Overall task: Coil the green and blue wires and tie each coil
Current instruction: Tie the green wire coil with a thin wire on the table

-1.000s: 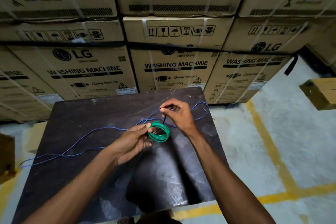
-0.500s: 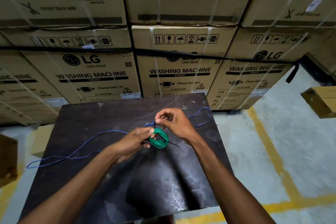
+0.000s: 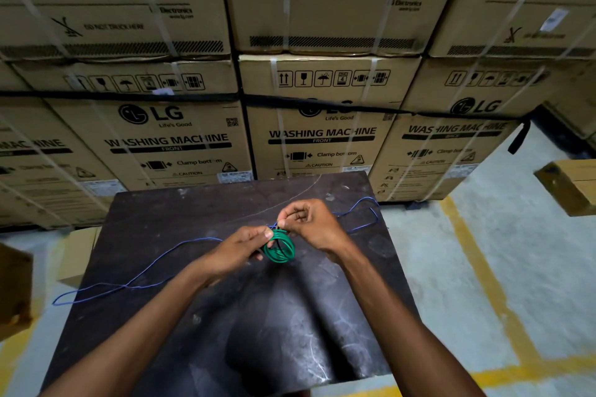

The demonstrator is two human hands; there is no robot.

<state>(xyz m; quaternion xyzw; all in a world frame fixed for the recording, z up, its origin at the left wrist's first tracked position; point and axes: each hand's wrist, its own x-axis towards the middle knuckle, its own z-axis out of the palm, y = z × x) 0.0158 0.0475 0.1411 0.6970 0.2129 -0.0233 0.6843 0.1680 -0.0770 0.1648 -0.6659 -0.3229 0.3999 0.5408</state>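
two hands (image 3: 245,246), one green coil (image 3: 280,250), one blue wire (image 3: 154,271), one dark table (image 3: 200,316)

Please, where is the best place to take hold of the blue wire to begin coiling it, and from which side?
Probably the blue wire is best pinched at its folded end by the table's left edge, coming from above: that part lies flat, free and well apart from both hands and the green coil.

Wire coil (image 3: 280,248) between the hands—cartons (image 3: 322,126) behind the table (image 3: 180,325).

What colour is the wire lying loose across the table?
Blue: the loose wire trails uncoiled across the dark table, seen in the head view.
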